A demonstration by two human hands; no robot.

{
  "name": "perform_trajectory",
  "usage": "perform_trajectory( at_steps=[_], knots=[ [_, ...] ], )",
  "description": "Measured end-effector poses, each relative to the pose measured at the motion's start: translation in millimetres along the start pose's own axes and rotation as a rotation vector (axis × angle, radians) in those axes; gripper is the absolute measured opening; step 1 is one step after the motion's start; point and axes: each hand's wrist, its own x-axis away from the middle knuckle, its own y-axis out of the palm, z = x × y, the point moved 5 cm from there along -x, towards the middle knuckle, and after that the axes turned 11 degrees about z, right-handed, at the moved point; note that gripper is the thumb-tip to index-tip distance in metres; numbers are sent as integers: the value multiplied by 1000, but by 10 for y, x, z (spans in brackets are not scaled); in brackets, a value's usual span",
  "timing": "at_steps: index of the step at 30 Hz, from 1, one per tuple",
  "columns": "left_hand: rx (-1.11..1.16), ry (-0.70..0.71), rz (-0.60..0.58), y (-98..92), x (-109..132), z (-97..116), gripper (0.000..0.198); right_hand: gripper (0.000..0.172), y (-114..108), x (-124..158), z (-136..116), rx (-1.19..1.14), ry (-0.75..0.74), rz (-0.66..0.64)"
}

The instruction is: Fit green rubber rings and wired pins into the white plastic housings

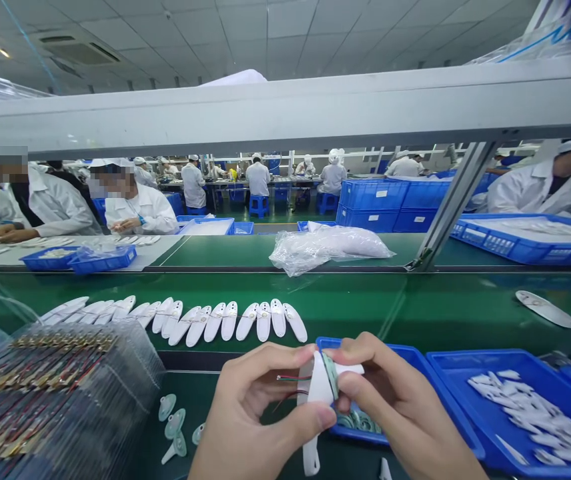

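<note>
Left hand [258, 413]: grasping curved white plastic housing [318, 387]; thin red-green wires [293, 377] protruding.
Right hand [390, 400]: pinching rigid green disc [330, 375] against the housing.
Counter [365, 313]: smooth green surface, glossy white shells [230, 320] in a row.

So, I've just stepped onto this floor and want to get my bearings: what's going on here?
A person is holding a white plastic shell in both hands, left hand and right hand, with a green disc at its edge and red and green wires beside it. More white shells lie in a row on the green conveyor belt. Clear trays of wired parts are stacked at left, a blue tray of white pieces at right. White-coated co-workers sit across the line.
</note>
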Motion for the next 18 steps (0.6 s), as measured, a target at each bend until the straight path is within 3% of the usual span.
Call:
perform_trajectory(
  at_steps=[4, 8, 13, 18],
  knots=[
    [5, -16, -15, 25, 6, -30, 24, 31, -51, 10, -21, 85, -18, 33],
    [-52, 32, 2, -4, -3, -13, 28, 34, -31, -5, -48, 188, 18, -29],
    [-126, 70, 16, -27, 2, 25, 29, 39, 2, 7, -57, 153, 83, -81],
    [-118, 39, 31, -26, 15, 32, 32, 38, -26, 7, -93, 165, 15, -32]
  ],
)
